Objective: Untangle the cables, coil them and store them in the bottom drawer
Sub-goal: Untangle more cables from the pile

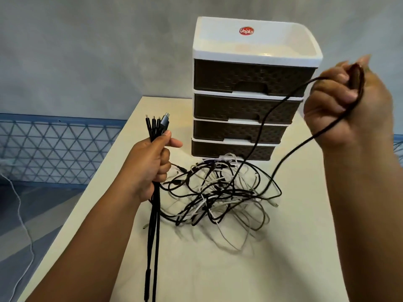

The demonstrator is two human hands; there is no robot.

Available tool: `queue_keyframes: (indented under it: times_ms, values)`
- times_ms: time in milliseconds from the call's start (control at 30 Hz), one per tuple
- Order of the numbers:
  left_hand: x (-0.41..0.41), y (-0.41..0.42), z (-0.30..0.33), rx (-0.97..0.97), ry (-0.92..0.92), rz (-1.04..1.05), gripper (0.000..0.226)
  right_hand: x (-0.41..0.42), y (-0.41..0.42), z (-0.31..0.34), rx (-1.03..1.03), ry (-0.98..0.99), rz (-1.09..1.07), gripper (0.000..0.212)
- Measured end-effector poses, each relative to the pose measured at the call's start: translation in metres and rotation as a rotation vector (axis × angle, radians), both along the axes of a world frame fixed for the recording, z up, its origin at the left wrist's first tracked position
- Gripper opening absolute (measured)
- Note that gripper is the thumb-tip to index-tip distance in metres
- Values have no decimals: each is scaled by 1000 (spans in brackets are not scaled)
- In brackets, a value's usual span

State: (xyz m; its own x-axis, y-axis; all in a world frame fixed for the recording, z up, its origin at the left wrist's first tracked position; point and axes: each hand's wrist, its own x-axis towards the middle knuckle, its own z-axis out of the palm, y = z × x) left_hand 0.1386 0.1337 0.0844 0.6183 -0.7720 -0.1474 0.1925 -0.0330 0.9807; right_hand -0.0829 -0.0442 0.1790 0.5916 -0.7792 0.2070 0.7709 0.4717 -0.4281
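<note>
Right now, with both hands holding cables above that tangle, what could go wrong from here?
1. The black cable gripped by the right hand still runs down into the tangled pile; pulling harder may tighten knots rather than free it.
2. The pile lies against the bottom drawer, so it could block the drawer from opening.
3. The left hand grips a bundle of cable ends whose tails hang off the table edge and may snag.

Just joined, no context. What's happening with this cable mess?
A person is sorting a tangle of cables on a table. The left hand grips a bundle of black cables, plug ends up. The right hand is raised, gripping a black cable that runs down into the tangle. All four drawers of the small drawer unit behind are closed, so nothing is stored yet.
</note>
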Motion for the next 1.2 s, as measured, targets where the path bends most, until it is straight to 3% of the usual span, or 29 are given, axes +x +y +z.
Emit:
queue_keyframes:
  times_ms: [67, 200, 300, 333, 367, 433, 500, 600, 800, 1033, 1200]
  values:
    - [-1, 0, 1, -33, 1, 16, 32, -4, -2, -3, -187, 321, -80, 36]
    - [0, 2, 10, -127, 13, 55, 34, 3, -6, -60, -555, 1268, -337, 31]
    - [1, 4, 18, -168, 10, 63, 34, 1, -16, -110, -1015, 2135, -170, 31]
    - [1, 4, 20, -176, 8, 66, 34, 2, -14, -119, -1144, 2290, -137, 36]
    - [0, 4, 23, -186, 9, 67, 34, 4, -12, -125, -1222, 2314, -172, 40]
    - [-1, 3, 28, -217, 14, 68, 35, 14, -6, -132, -1330, 2136, -284, 41]
    - [-2, 3, 34, -253, 8, 66, 35, 30, -3, -139, -1484, 1975, -168, 44]
    - [-2, 5, 45, -301, -21, 73, 36, 48, 1, -158, -1558, 1936, 36, 40]
    - [9, 12, 50, -294, -51, 112, 35, 36, -11, -150, -1561, 1873, -279, 25]
    - [9, 3, 39, -221, -75, 86, 33, 39, 3, -66, -1074, 1357, -148, 23]
    - [-12, -5, 29, -77, -181, -98, 21, 63, 26, -35, -938, 1030, -241, 20]
